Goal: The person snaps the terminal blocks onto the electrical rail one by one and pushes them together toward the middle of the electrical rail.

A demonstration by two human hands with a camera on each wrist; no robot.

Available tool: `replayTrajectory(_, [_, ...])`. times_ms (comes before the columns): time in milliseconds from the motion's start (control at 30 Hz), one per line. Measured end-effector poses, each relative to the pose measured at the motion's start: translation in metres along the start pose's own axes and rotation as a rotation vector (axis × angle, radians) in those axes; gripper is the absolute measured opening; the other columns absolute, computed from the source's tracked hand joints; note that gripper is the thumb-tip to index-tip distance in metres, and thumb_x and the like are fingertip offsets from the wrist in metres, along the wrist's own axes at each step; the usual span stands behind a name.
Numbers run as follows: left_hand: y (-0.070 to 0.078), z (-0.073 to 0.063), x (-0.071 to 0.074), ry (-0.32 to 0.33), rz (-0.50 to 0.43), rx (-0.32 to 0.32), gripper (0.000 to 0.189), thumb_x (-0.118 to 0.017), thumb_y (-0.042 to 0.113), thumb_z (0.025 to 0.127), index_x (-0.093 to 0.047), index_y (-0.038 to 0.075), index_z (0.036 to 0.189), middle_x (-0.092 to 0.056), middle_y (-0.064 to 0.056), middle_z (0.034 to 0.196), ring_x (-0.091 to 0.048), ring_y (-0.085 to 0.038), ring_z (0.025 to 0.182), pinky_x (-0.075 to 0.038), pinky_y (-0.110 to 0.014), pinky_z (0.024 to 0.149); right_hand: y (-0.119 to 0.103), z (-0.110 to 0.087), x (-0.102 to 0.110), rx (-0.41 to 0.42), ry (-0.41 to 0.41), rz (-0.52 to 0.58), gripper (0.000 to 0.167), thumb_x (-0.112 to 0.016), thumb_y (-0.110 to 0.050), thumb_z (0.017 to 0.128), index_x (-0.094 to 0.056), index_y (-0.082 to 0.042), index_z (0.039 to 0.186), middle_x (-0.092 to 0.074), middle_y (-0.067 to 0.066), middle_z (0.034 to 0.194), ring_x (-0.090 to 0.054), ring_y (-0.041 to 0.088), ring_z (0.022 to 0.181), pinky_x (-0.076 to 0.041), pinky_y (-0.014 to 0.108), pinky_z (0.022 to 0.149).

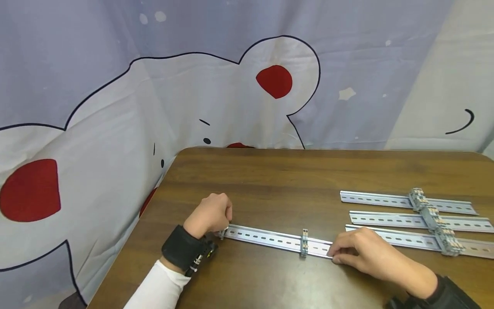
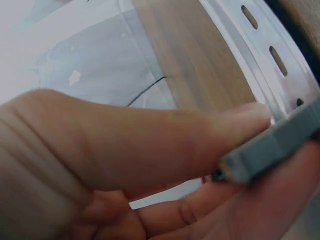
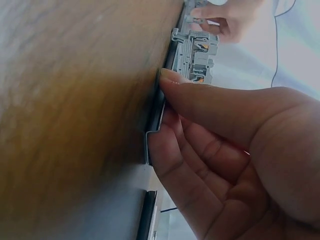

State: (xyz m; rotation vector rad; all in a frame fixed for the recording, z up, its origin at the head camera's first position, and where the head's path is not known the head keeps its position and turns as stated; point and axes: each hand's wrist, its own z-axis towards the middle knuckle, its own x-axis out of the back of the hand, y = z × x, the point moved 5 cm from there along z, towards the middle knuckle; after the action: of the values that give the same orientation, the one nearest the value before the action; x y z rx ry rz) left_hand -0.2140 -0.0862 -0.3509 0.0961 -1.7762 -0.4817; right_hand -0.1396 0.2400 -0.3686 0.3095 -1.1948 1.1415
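A slotted metal DIN rail (image 1: pixel 266 238) lies across the front of the table. At its left end my left hand (image 1: pixel 211 214) pinches a grey terminal block (image 2: pixel 270 152) between thumb and fingers, against the rail. Whether this block is seated on the rail I cannot tell. My right hand (image 1: pixel 364 253) grips the rail's right end, thumb on the near edge and fingers over the end. Another grey terminal block (image 1: pixel 304 243) with orange parts stands across the rail, a little left of the right hand; the right wrist view shows it from the side.
To the right lie three more rails, a back one (image 1: pixel 370 198), a middle one (image 1: pixel 386 219) and a front one (image 1: pixel 405 238), each bearing grey terminal blocks (image 1: pixel 432 216). The right forearm passes close to the front one. A patterned cloth (image 1: pixel 216 98) hangs behind the wooden table (image 1: pixel 270 180).
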Motion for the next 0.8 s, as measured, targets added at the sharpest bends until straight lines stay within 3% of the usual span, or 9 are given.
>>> replayTrajectory(67, [0.0, -0.001, -0.001, -0.023, -0.037, 0.024, 0.017, -0.07, -0.004, 0.072, -0.066, 0.006, 0.085, -0.062, -0.007, 0.081, -0.058, -0.015, 0.052, -0.046, -0.028, 0.048, 0.0, -0.001, 0.0, -0.004, 0.004, 0.007, 0.025, -0.082, -0.009, 0.074, -0.072, -0.029, 0.087, -0.064, -0.022, 0.082, -0.056, -0.008, 0.071, -0.042, 0.01, 0.063])
replayTrajectory(133, [-0.003, -0.003, 0.0, -0.034, -0.08, 0.035, 0.027, -0.076, -0.001, 0.073, -0.064, 0.004, 0.096, -0.063, -0.01, 0.085, -0.062, -0.016, 0.049, -0.05, -0.028, 0.049, 0.001, -0.002, 0.0, -0.001, 0.006, 0.003, 0.025, -0.082, -0.009, 0.074, -0.072, -0.029, 0.087, -0.064, -0.022, 0.082, -0.056, -0.008, 0.071, -0.041, 0.01, 0.063])
replayTrajectory(367, [-0.018, -0.016, 0.007, -0.082, -0.235, 0.028, 0.019, -0.082, 0.01, 0.077, -0.064, 0.007, 0.074, -0.065, -0.003, 0.059, -0.065, -0.015, 0.049, -0.053, -0.028, 0.054, 0.003, 0.0, 0.0, 0.003, 0.002, -0.013, 0.023, -0.082, -0.012, 0.075, -0.072, -0.029, 0.087, -0.064, -0.022, 0.082, -0.057, -0.008, 0.072, -0.042, 0.01, 0.063])
replayTrajectory(600, [-0.024, -0.02, 0.012, -0.126, -0.366, 0.059, 0.017, -0.081, 0.007, 0.078, -0.065, 0.004, 0.075, -0.067, -0.007, 0.066, -0.067, -0.019, 0.056, -0.057, -0.032, 0.056, 0.002, 0.002, 0.0, 0.014, 0.008, -0.013, 0.023, -0.082, -0.012, 0.074, -0.072, -0.028, 0.087, -0.064, -0.022, 0.082, -0.057, -0.008, 0.071, -0.042, 0.01, 0.064])
replayTrajectory(800, [-0.026, -0.019, 0.006, -0.147, -0.494, 0.036, 0.017, -0.078, 0.001, 0.078, -0.062, 0.0, 0.083, -0.067, -0.011, 0.07, -0.068, -0.022, 0.057, -0.058, -0.037, 0.058, 0.003, 0.001, -0.001, 0.011, 0.005, -0.014, 0.023, -0.082, -0.012, 0.074, -0.073, -0.028, 0.087, -0.064, -0.022, 0.081, -0.056, -0.008, 0.071, -0.042, 0.009, 0.064])
